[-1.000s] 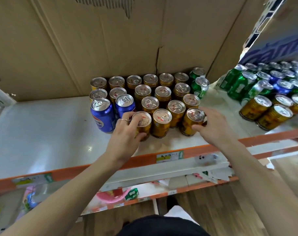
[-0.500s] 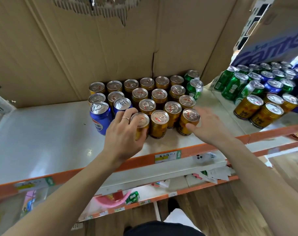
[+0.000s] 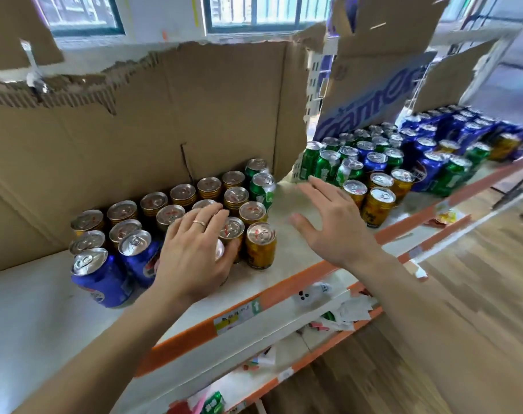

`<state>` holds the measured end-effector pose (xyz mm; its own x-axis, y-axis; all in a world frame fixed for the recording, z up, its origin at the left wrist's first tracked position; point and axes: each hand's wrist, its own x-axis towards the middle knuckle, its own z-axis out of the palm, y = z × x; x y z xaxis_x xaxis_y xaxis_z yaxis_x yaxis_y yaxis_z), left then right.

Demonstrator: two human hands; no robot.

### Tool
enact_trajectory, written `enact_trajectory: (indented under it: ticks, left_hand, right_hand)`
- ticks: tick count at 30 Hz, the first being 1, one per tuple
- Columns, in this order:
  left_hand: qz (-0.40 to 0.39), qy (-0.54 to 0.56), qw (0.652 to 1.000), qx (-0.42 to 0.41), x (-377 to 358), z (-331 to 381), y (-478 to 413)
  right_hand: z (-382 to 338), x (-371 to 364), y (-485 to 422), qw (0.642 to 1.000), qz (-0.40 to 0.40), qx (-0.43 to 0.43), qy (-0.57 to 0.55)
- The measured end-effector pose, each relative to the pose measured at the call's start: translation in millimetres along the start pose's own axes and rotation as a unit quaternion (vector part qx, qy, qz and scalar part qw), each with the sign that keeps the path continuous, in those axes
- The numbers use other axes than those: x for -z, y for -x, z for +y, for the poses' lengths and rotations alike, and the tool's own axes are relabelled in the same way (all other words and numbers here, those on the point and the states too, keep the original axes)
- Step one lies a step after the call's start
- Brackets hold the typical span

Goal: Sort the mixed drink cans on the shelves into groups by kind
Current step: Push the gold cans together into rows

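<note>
Drink cans are seen grouped on a white shelf [image 3: 30, 309], with two hands above them.
Left of centre, some fifteen gold cans [image 3: 260, 245], two blue cans [image 3: 104, 282] and two green cans [image 3: 263, 189] are packed against cardboard [image 3: 164, 115]. A front gold can [image 3: 219, 249] is clasped by the left hand [image 3: 191, 258]. The right hand [image 3: 334, 225] is held spread and empty over bare shelf near the orange edge [image 3: 284, 291].

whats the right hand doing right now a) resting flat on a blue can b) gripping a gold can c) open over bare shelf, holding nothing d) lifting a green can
C: the right hand has its fingers spread out straight over a bare patch of shelf, with nothing in its grip.
</note>
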<state>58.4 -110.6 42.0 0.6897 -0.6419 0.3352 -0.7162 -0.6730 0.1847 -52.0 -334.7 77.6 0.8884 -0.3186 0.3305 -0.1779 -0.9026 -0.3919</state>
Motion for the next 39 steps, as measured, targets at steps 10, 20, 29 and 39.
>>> enact_trajectory:
  ticks: [10,20,29,39]
  left_hand:
    - [0.037,0.042,0.997,-0.061,-10.4,166.6,-93.5]
    - [0.015,0.075,0.989,-0.128,-68.1,353.3,-163.0]
    - [-0.041,0.083,0.978,-0.189,-113.6,460.9,-202.0]
    - [-0.051,0.123,0.966,-0.222,-176.9,512.8,-294.2]
  right_hand:
    - [137.4,116.3,17.0,0.995,0.071,-0.057,-0.044]
    - [305.3,209.5,67.1,0.984,0.123,-0.129,-0.001]
    - [403.5,240.2,96.9,0.972,0.130,-0.193,0.032]
    - [480.1,248.2,48.0,0.966,0.119,-0.225,0.047]
